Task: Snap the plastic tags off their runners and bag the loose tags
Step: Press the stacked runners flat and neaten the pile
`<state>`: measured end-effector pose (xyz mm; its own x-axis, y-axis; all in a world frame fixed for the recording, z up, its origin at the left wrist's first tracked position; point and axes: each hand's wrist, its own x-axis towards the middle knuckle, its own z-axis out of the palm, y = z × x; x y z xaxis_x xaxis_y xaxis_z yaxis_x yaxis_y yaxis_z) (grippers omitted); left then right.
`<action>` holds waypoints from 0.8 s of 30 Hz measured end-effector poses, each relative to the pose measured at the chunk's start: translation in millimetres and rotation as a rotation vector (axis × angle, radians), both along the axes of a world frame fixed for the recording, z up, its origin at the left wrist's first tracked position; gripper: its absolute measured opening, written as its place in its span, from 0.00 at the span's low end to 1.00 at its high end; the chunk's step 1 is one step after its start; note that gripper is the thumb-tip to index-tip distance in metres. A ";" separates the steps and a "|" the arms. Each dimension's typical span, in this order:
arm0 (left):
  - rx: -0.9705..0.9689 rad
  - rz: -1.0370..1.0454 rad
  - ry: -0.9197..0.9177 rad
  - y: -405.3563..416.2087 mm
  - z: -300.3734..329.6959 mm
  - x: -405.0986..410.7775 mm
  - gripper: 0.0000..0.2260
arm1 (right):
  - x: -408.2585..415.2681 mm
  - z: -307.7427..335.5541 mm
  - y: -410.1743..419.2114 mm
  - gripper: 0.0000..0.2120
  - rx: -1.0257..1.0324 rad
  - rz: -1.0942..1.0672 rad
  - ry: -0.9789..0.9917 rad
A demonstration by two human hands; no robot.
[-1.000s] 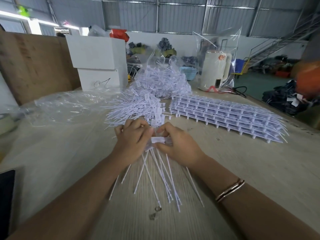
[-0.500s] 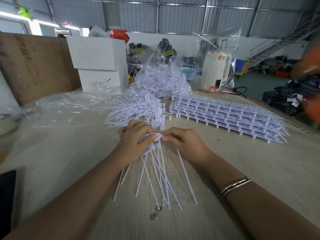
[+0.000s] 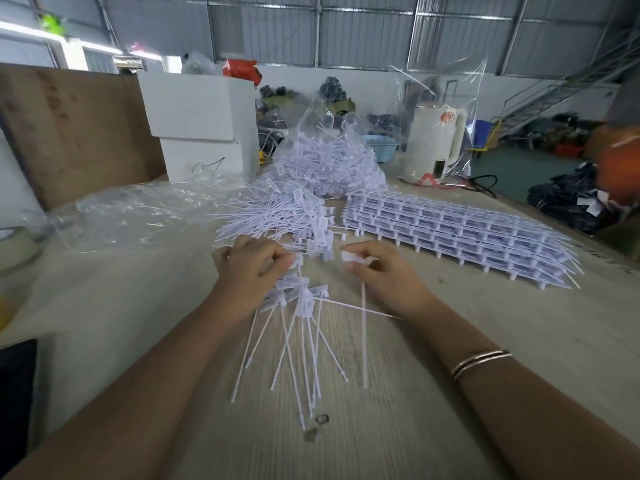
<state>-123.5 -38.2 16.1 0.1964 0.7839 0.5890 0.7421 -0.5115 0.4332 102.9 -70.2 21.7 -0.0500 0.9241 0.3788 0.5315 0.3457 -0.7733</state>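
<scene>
My left hand (image 3: 246,271) grips a bunch of white plastic tags (image 3: 298,299) by their heads, and their long tails fan toward me over the table. My right hand (image 3: 377,271) pinches one separate tag (image 3: 353,257), its tail (image 3: 363,341) hanging down beside the bunch. The hands are a short gap apart. A pile of loose tags (image 3: 277,220) lies just beyond my fingers. Behind it stands a clear bag full of tags (image 3: 325,161). A stack of tags on their runners (image 3: 450,233) stretches to the right.
Empty clear plastic bags (image 3: 138,216) lie at the left on the wooden table (image 3: 519,341). White boxes (image 3: 201,123) and a white kettle in plastic (image 3: 433,143) stand at the back. Two small metal bits (image 3: 318,424) lie near the tails' ends.
My hands were together on the bunch; now my right hand has pulled away to the right with one tag, and the remaining tails have spread out.
</scene>
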 end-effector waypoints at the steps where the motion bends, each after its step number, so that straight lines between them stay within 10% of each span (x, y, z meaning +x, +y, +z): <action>1: 0.029 0.050 0.066 0.8 -1.4 3.6 0.09 | -9.9 -2.4 1.8 0.11 -0.012 0.024 -0.020; 6: 0.109 0.253 0.144 -5.1 11.6 2.1 0.18 | -25.4 -3.3 0.2 0.19 -0.069 0.042 -0.106; 14: -0.707 0.257 0.514 -34.8 33.0 -18.9 0.41 | -2.8 16.2 -31.5 0.11 -0.351 -0.031 -0.685; 24: -0.534 0.150 0.607 -44.6 20.2 15.4 0.35 | -52.5 -1.0 -30.4 0.13 -0.239 0.169 -0.336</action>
<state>-108.1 -82.8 36.3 0.2316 0.9717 -0.0457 0.9697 -0.2268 0.0911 50.5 -100.6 20.8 -0.2915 0.9521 0.0926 0.7184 0.2818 -0.6360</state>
